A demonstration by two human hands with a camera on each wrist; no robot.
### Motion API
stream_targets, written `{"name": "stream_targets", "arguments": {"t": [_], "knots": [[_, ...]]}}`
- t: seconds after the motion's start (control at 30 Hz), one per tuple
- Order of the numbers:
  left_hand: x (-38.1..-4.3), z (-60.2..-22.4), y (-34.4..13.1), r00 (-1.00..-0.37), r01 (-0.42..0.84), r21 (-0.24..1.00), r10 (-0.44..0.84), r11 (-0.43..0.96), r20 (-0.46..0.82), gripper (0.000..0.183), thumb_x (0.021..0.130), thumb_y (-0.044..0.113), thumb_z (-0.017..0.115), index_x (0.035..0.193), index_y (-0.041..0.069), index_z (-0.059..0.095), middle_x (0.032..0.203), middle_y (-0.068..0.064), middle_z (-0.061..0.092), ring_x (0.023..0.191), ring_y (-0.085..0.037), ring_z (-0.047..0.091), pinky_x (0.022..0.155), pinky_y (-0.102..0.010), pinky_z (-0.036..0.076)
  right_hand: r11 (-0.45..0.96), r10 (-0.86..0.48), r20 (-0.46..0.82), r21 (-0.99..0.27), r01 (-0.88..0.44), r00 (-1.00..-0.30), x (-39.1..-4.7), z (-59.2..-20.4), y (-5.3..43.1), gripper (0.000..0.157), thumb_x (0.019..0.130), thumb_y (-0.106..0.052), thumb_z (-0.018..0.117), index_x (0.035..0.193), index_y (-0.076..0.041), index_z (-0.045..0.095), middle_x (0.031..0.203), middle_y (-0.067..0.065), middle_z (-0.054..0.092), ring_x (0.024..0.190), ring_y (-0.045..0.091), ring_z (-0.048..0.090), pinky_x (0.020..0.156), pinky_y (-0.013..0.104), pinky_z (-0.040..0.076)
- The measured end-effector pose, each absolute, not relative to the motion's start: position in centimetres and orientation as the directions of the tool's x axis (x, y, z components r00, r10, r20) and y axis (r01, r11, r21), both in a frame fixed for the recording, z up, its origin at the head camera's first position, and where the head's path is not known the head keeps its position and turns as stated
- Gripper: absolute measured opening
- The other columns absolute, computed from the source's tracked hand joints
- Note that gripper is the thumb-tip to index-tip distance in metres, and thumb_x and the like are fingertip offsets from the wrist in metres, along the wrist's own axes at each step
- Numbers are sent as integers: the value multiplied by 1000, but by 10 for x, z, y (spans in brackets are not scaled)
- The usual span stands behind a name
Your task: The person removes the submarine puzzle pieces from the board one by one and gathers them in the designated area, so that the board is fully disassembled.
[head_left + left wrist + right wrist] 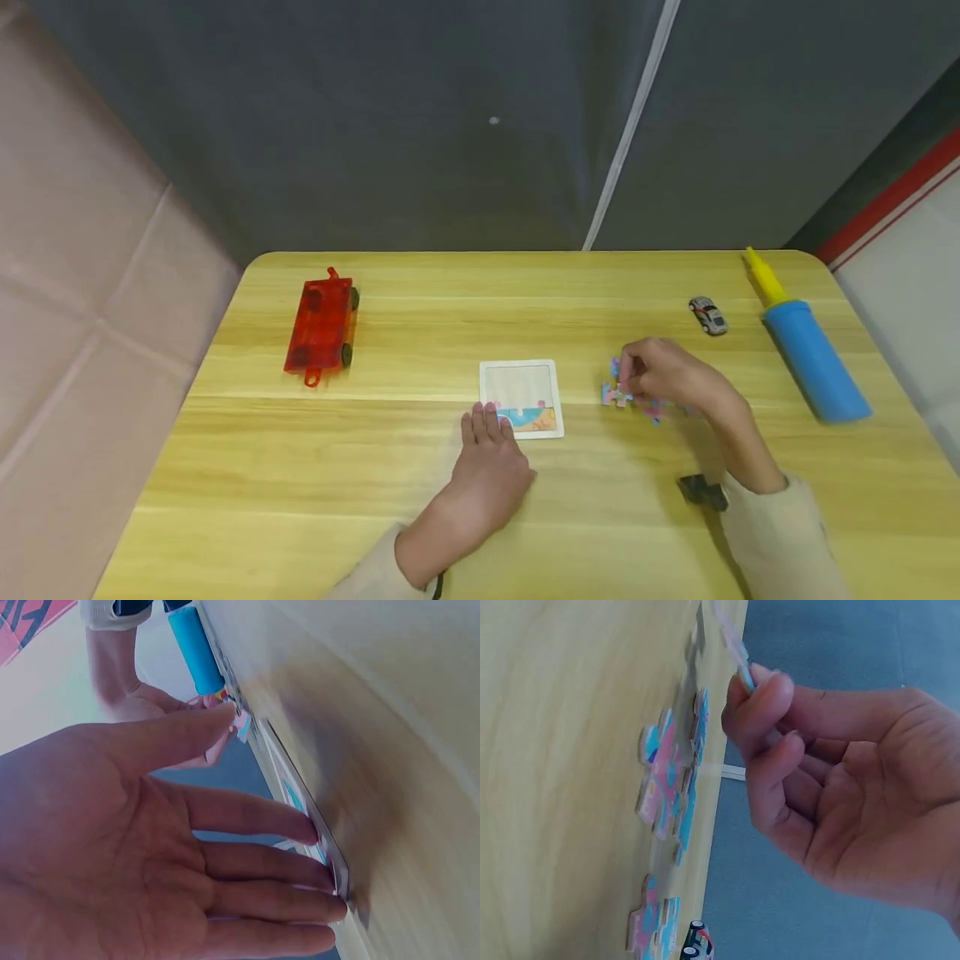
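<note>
A small square jigsaw tray (517,382) with a white border lies mid-table, its lower part filled with blue and orange picture pieces. My left hand (491,479) reaches its lower left corner with straight fingers, and in the left wrist view these fingertips touch the tray's edge (337,862). To the right of the tray, my right hand (671,375) pinches a jigsaw piece (739,656) between thumb and forefinger, raised above the table in the right wrist view. Beneath that hand lie several loose pink and blue jigsaw pieces (660,776), partly hidden by it in the head view.
At the table's far left sits a red see-through toy wagon (321,327). A silver toy car (708,316) and a blue pump with a yellow nozzle (817,362) are at the right. A dark grey panel (375,150) stands behind the table.
</note>
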State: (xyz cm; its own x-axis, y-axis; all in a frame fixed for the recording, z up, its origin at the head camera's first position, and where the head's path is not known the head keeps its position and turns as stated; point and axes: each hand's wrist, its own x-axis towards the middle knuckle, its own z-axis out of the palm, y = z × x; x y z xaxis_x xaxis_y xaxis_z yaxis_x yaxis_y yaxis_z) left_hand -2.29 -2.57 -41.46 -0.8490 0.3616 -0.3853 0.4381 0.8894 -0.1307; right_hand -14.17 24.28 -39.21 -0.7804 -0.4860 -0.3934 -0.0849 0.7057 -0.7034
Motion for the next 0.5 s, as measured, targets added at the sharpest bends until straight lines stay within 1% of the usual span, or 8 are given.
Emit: {"name": "stream_targets", "arguments": {"t": [0.07,0.1,0.17,0.27,0.33,0.4,0.5], "knots": [[-25,-429,-30,-851,433,-86,376,897,-367,73,113,54,53,154,-6,58,162,-35,48,155,-52,44,124,-60,43,720,-477,-406,-689,-82,-780,-142,-393,241,14,98,10,62,90,0,67,72,6,67,59,18,60,56,29,50],[-26,-436,-30,-851,430,-87,372,898,-369,75,113,55,51,155,-6,56,163,-36,46,156,-52,42,125,-60,41,723,-476,-408,-685,-83,-779,-142,-393,240,15,97,11,61,90,0,67,72,6,66,57,17,59,54,28,50],[-27,-454,-33,-856,437,-91,383,895,-348,78,113,59,50,155,-7,56,163,-36,46,156,-53,42,124,-61,42,734,-476,-412,-673,-93,-777,-141,-394,238,17,96,12,59,89,-2,66,70,6,65,55,16,58,52,26,48],[-26,-470,-33,-865,448,-124,394,885,-310,80,112,61,51,154,-6,58,161,-37,48,154,-55,44,122,-61,44,751,-474,-414,-651,-111,-777,-139,-395,235,21,94,14,56,86,-3,64,68,5,63,52,15,55,52,24,45],[-24,-462,-31,-866,452,-155,390,879,-313,79,111,61,52,154,-6,58,161,-36,49,153,-54,45,122,-60,44,766,-461,-420,-633,-111,-782,-137,-394,234,23,91,15,52,84,-5,63,67,5,61,52,16,55,53,24,44],[-22,-453,-30,-868,450,-148,393,881,-302,78,111,59,54,153,-7,58,160,-37,49,152,-55,46,122,-60,45,783,-442,-420,-612,-112,-793,-136,-394,234,25,89,15,50,83,-5,62,66,5,61,53,17,55,55,26,44],[-21,-437,-28,-866,448,-144,388,882,-317,76,111,57,57,152,-8,59,159,-37,50,152,-54,48,121,-59,46,802,-419,-410,-585,-118,-810,-133,-394,234,26,88,16,48,83,-6,62,67,5,61,56,17,55,57,28,43]]}}
